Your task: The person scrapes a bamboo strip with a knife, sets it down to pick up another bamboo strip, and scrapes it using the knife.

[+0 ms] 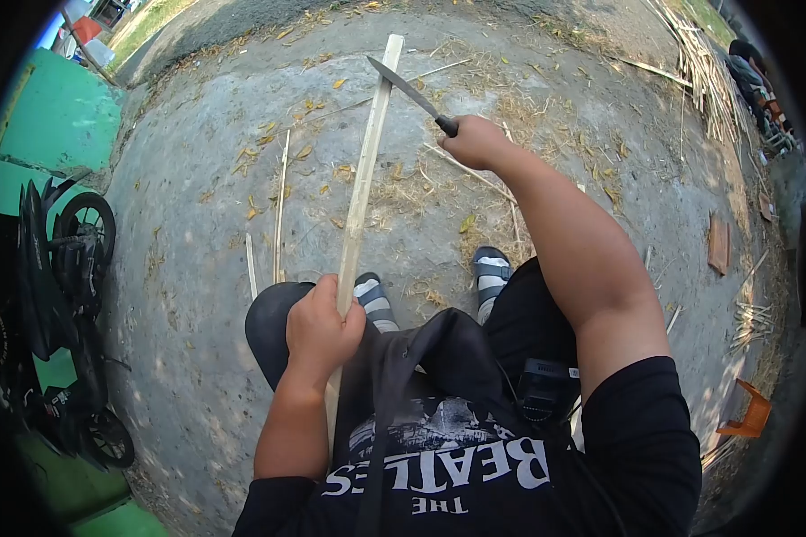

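My left hand [322,324] is closed around a long pale strip of split bamboo or wood [364,174], near my left knee. The strip slants up and away from me, and its lower end passes behind my left forearm. In my right hand [471,141] is the dark handle of a knife [414,95], held out at arm's length. Its long blade points up and left and crosses the strip near the far end. Whether the edge bites into the strip I cannot tell.
Thin strips [282,206] and shavings [412,192] litter the concrete among yellow leaves. A large pile of strips [703,72] lies at the far right, near another person [750,76]. A motorcycle [63,268] stands at left; an orange plastic piece [747,410] lies at right.
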Demonstrator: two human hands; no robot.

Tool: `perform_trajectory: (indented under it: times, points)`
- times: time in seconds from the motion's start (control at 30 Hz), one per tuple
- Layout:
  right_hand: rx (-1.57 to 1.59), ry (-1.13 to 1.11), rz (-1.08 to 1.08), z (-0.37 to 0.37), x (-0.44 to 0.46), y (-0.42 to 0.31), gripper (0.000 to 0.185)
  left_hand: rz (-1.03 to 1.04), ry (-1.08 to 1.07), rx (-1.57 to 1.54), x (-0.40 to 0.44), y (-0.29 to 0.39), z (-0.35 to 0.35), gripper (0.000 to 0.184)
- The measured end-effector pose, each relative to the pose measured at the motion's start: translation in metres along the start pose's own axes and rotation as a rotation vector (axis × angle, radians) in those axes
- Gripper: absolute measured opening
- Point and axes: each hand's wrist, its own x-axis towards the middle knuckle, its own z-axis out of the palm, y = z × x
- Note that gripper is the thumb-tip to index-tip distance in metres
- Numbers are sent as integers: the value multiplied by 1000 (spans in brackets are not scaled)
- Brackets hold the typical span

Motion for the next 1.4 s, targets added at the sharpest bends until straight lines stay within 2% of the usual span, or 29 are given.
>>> perform_trajectory:
  times: [0.23,0.33,0.4,0.47,0.57,0.67,0.77,0.9,1.0,1.07,1.13,1.23,1.27,1.33,1.4]
  points:
    - [-161,-421,-492,16,-56,-70,37,9,-9,10,2,4,2,22]
    - [-156,-313,-386,5,-37,-54,37,3,8,2,0,2,1,22]
    - [-76,-119,-149,0,-15,-28,35,-5,9,5,0,1,1,23]
    - [-92,14,-87,4,-7,-8,34,-11,-8,12,1,1,0,24]
    - [-53,-82,-193,9,-34,-41,27,-14,-13,13,3,3,1,25]
    - [-130,-273,-510,23,-54,-65,25,-14,-23,-1,3,5,1,24]
    - [-77,-338,-523,24,-47,-67,26,-20,-10,-89,1,5,-2,23]
    - [-45,-183,-278,18,-28,-47,32,-21,21,-90,-1,0,-3,22]
    - [-48,-281,-336,18,-38,-53,34,-19,15,-99,1,1,-2,22]
    - [-72,-267,-588,33,-42,-55,33,-32,3,-127,2,2,-2,22]
    - [-82,-277,-631,36,-47,-62,34,-13,17,-127,2,-1,-2,21]
    - [-40,-190,-305,23,-32,-53,39,-8,10,-115,0,0,-2,22]
    - [126,-197,-199,25,-19,-38,41,-11,6,-107,0,-1,-3,22]
    - [80,-235,-193,15,-18,-33,42,-8,4,-93,-1,0,-4,22]
    - [-12,-290,-291,17,-25,-43,42,-14,2,-84,0,0,-3,22]
